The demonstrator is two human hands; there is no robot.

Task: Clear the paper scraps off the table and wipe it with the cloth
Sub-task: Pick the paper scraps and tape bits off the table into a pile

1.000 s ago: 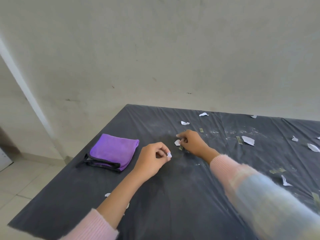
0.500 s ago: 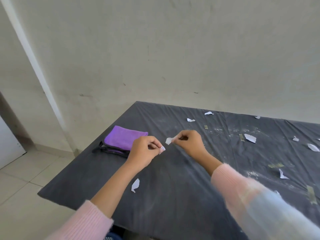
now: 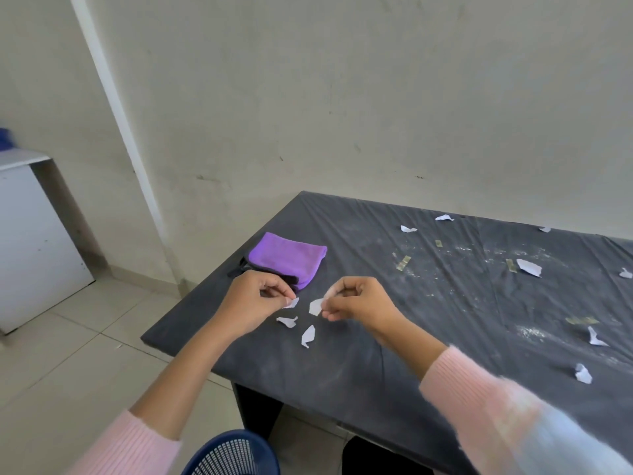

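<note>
Two scraps seem bound for the blue basket (image 3: 236, 454) below: the left grip (image 3: 253, 303) pinches a small scrap (image 3: 292, 302) near the folded purple cloth (image 3: 287, 258); the right grip (image 3: 359, 303) pinches a larger scrap (image 3: 315, 306). Gathering is the step; loose scraps (image 3: 529, 267) litter the surface (image 3: 479, 303) rightward, so wiping must wait.

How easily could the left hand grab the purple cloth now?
Probably yes: the purple cloth lies just past the left hand, nothing between them. But that hand pinches a paper scrap, so it should drop that first.

No legible text or labels.
</note>
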